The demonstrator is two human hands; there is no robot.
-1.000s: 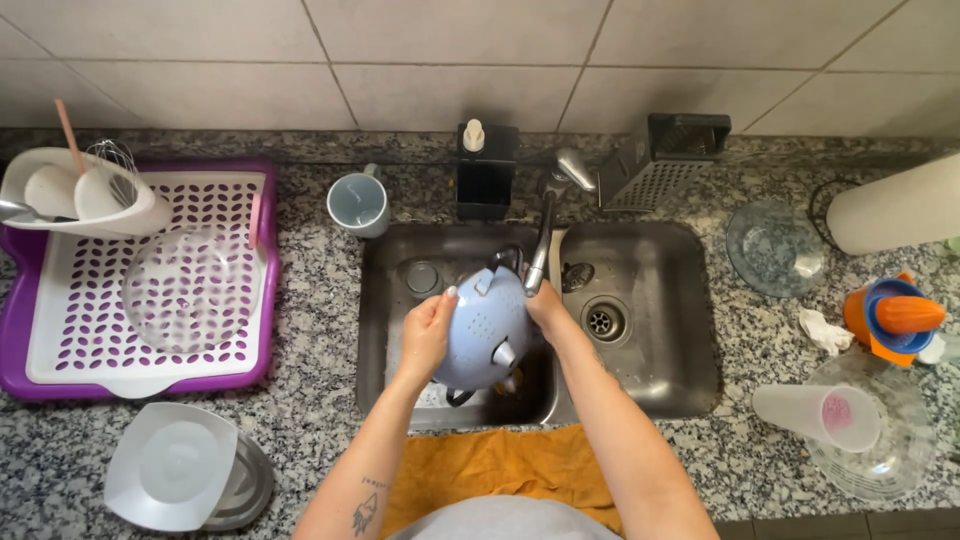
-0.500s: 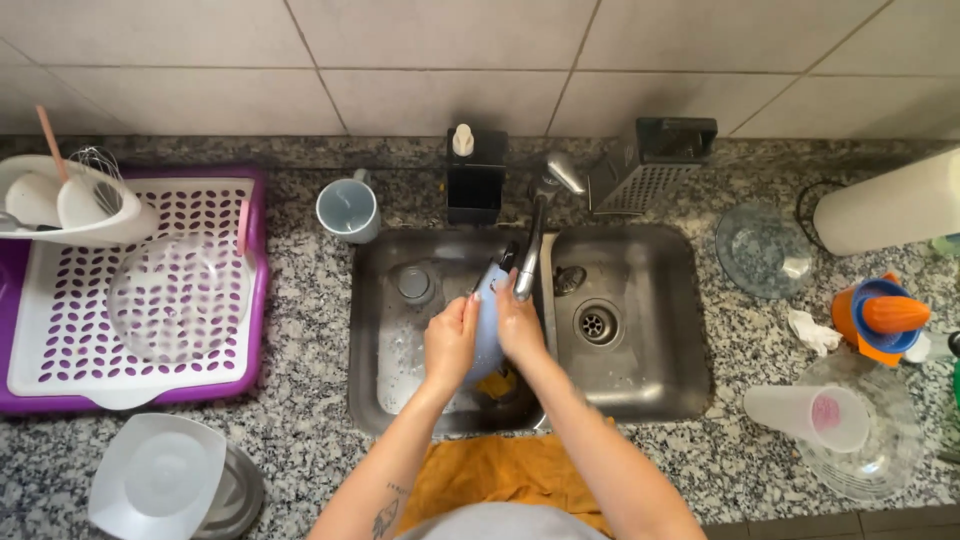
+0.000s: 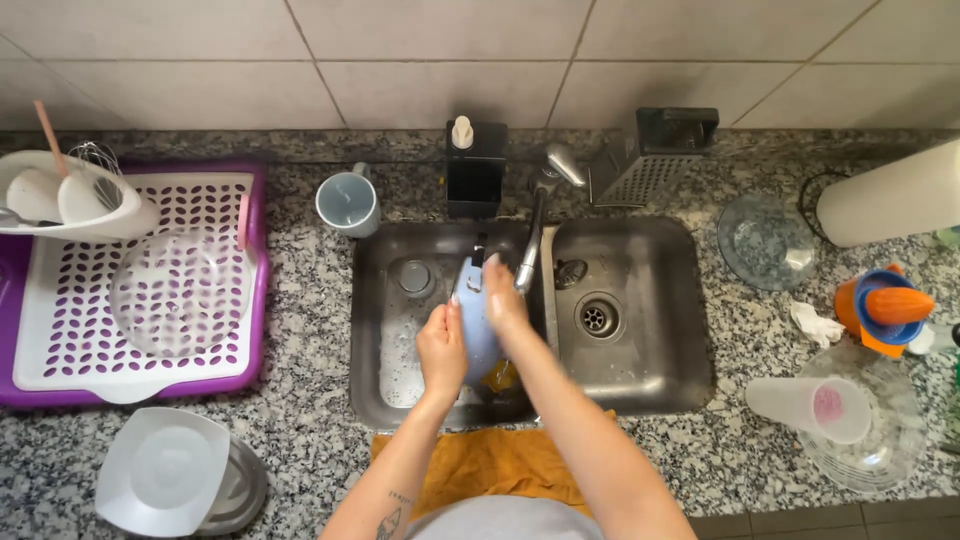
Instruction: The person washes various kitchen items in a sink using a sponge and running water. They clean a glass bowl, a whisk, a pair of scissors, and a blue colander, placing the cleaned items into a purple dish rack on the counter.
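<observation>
Gripping smooth pale-blue lid (image 3: 473, 305), hands: left (image 3: 441, 350), right (image 3: 505, 305).

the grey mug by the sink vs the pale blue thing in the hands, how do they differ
The grey mug stands upright on the granite counter, untouched; the pale blue item is held on edge over the sink, gripped by the left hand and right hand. The mug is a small round cup showing its open mouth; the blue item looks broader and flatter. Both are bluish-grey kitchenware.
</observation>
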